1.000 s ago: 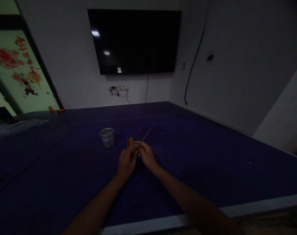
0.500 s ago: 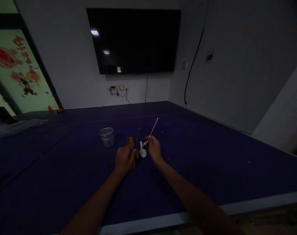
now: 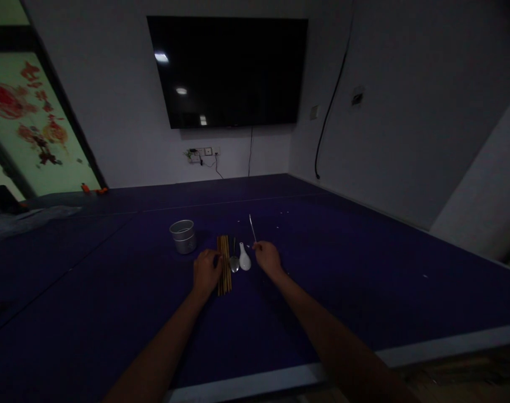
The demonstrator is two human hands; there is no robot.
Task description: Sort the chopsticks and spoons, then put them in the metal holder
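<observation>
My right hand is closed around a metal spoon, just right of a white soup spoon. Its thin handle sticks up and away from me, while its bowl is hidden by the hand. My left hand has its fingers curved and apart at the left edge of a row of several wooden chopsticks, seeming to touch them. Between the chopsticks and the white spoon lies another metal spoon, its bowl toward me.
A silver metal cup stands left of the chopsticks on the dark blue surface. Small white bits are scattered beyond my right hand. Crumpled clear plastic lies far left. A television hangs on the wall behind.
My left hand has drawn left off the chopsticks and the metal spoon beside them. My right hand has moved slightly down and turned its spoon, so the handle now tips left.
</observation>
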